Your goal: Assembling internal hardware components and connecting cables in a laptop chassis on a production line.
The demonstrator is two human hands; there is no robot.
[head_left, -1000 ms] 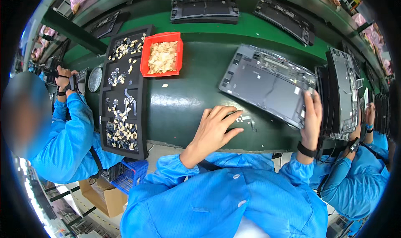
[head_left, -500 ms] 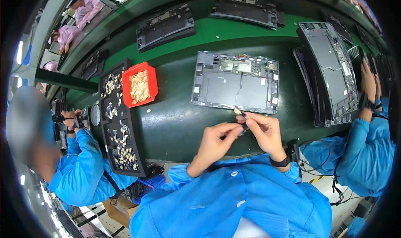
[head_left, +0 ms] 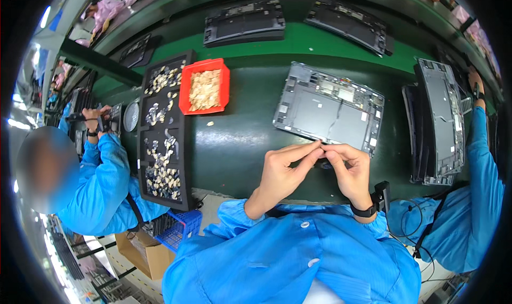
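My left hand (head_left: 284, 171) and my right hand (head_left: 351, 173) meet fingertip to fingertip, both in a pinch. What they hold is mostly covered by the fingers; a small dark shape (head_left: 324, 166) shows just below the tips. Beyond them lies an opened tablet-like device (head_left: 320, 114), its circuit board and flat grey batteries facing up. The fingertips are at its near edge; I cannot tell whether they touch it. To the left, a black compartment tray (head_left: 186, 144) holds many small dark and pale pieces. A red bin (head_left: 226, 90) of pale yellowish bits stands against it.
Stacked opened devices (head_left: 440, 122) lean at the right. More devices (head_left: 245, 24) lie on the green strip at the back. A pale scrap (head_left: 210, 123) lies near the bin. Co-workers in blue sit on both sides; one arm (head_left: 476, 138) reaches forward at right.
My fingertips have closed together over the small dark piece with a pale yellowish bit that showed between them before. The view has shifted, and the right co-worker's arm reaches farther forward.
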